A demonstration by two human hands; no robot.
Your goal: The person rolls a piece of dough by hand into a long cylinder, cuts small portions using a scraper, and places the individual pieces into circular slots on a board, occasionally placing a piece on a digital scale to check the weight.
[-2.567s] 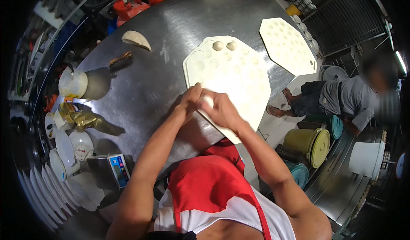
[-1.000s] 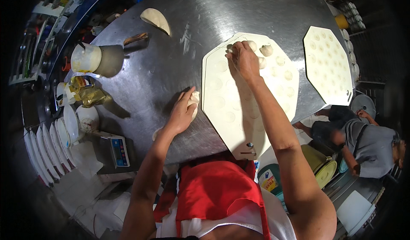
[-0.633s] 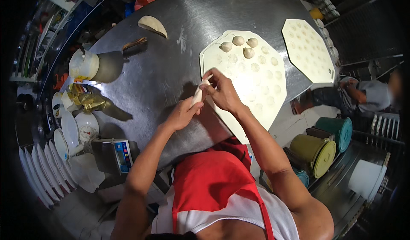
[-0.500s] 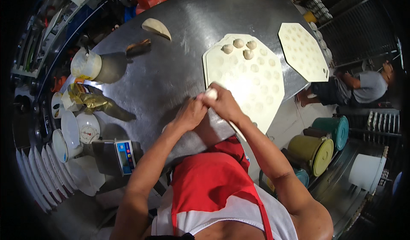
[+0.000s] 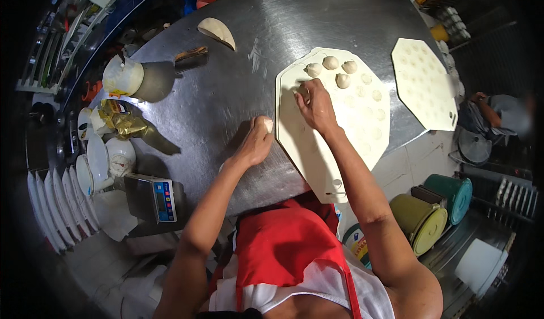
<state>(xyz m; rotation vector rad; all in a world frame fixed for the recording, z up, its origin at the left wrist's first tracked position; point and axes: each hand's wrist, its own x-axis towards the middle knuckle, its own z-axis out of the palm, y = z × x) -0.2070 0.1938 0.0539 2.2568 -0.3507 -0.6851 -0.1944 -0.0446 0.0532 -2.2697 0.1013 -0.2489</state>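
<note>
Left hand (image 5: 256,143) clasping dough (image 5: 268,125) left of a board (image 5: 367,112), right hand (image 5: 317,106) over it, grip unclear, dough balls (image 5: 330,62) on its far end

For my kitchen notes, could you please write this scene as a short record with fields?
Left hand: holds pale dough at the metal table
Right hand: over the nearer board; its grip is unclear
Nearer board: carries four dough balls toward its far end
Farther board: pale, dimpled, at right
To the left: white tub, digital scale
</note>
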